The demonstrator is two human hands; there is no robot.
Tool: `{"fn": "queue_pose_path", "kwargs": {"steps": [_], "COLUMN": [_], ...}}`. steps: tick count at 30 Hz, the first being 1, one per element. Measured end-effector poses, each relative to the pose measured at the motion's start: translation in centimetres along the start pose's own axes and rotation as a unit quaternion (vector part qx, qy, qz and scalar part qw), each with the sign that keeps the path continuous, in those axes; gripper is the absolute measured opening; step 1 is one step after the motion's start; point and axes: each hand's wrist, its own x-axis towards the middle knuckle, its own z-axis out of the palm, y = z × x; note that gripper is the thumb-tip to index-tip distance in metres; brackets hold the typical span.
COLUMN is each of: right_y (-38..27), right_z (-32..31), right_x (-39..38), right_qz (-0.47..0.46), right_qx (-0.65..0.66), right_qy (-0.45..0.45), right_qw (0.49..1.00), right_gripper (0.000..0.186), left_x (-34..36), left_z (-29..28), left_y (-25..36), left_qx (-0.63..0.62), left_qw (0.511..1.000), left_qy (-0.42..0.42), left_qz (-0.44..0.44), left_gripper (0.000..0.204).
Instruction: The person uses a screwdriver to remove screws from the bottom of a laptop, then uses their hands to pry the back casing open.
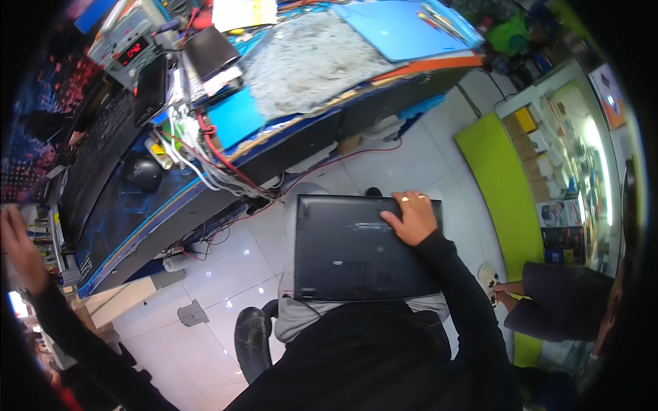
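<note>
A closed black laptop [349,253] lies underside up across my lap. My right hand [412,219] grips its upper right part, thumb on the bottom panel and fingers curled at the far edge. Raised at the far left rim of the view, my left hand [20,243] has its fingers extended and holds nothing visible, near the desk's left end and away from the laptop.
A cluttered workbench [288,154] holds a keyboard [103,151], mouse [142,171], cables, a power supply [116,51], grey mat [308,68] and blue mat [391,27]. At right are a green bench [490,178], glass display case [572,116] and another person's legs [548,301].
</note>
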Motion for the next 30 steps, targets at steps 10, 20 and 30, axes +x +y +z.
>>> {"fn": "queue_pose_path", "kwargs": {"steps": [10, 20, 30], "right_y": [-1.7, -7.1, -10.5], "right_z": [-1.9, -4.0, 0.7], "right_x": [-2.5, -2.6, 7.9], "right_qz": [-0.038, -0.132, -0.064], "right_qx": [0.140, 0.214, 0.427], "right_qy": [0.110, 0.110, 0.152], "right_qw": [0.983, 0.962, 0.889], "right_gripper": [0.045, 0.049, 0.044], "left_x": [-22.0, -27.8, -29.5], "left_z": [19.0, 24.3, 32.7], "left_y": [44.2, 48.1, 38.8], "left_qx": [-0.298, -0.373, -0.371], "left_qw": [0.897, 0.876, 0.843], "left_qy": [-0.307, -0.236, -0.352], "left_qz": [0.112, 0.193, -0.168], "left_gripper": [0.016, 0.026, 0.052]}}
